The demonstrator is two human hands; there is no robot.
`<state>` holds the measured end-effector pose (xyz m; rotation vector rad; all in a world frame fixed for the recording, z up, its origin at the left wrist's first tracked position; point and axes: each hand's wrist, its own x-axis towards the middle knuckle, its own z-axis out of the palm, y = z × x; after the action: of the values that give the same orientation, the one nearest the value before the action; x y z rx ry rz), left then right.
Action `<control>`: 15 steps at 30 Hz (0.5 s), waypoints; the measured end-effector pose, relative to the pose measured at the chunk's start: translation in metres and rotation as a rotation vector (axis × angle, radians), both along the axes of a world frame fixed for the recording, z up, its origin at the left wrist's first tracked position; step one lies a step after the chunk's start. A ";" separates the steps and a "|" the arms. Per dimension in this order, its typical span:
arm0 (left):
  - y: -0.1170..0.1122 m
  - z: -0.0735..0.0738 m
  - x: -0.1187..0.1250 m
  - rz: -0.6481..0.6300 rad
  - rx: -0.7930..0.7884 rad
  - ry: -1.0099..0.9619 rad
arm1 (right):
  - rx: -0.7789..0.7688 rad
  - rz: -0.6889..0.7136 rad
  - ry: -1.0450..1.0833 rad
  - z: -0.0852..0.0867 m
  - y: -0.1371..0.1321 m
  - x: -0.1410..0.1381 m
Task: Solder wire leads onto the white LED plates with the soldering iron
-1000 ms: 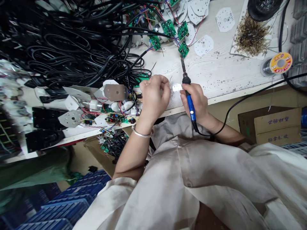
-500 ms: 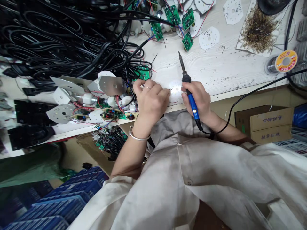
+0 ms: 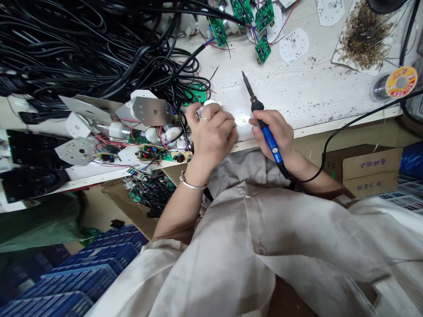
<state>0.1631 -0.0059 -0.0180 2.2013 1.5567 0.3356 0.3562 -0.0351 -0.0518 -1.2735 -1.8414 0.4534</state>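
My right hand (image 3: 274, 132) is closed round the blue handle of a soldering iron (image 3: 269, 136). Its metal tip points up and left over the white bench, touching nothing that I can see. My left hand (image 3: 214, 132) is curled, knuckles up, at the bench's near edge. A white rounded piece (image 3: 212, 102) shows just beyond its fingers; what the fingers grip is hidden under the hand. Between the hands a pale, shiny LED board (image 3: 243, 120) lies on the bench. A green circuit board (image 3: 197, 93) lies just beyond my left hand.
Coiled black cables (image 3: 115, 53) fill the back left. Metal plates (image 3: 150, 111) and wired lamp parts crowd the left edge. Green boards (image 3: 263, 49) and a white LED board (image 3: 294, 45) lie at the back. A solder spool (image 3: 400, 82) and cardboard boxes (image 3: 370, 169) stand at right.
The view has shifted slightly. The iron's tip has swung a little left as its handle tilted. My left hand has turned slightly, and a white rounded piece now shows beyond its fingers.
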 end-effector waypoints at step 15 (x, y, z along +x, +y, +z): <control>0.001 -0.014 -0.008 -0.082 0.111 -0.060 | -0.164 -0.145 0.367 -0.012 -0.017 0.021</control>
<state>0.1549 -0.0049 -0.0324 2.3094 1.4435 0.4690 0.3770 -0.0522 -0.0641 -1.3213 -1.4186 0.7182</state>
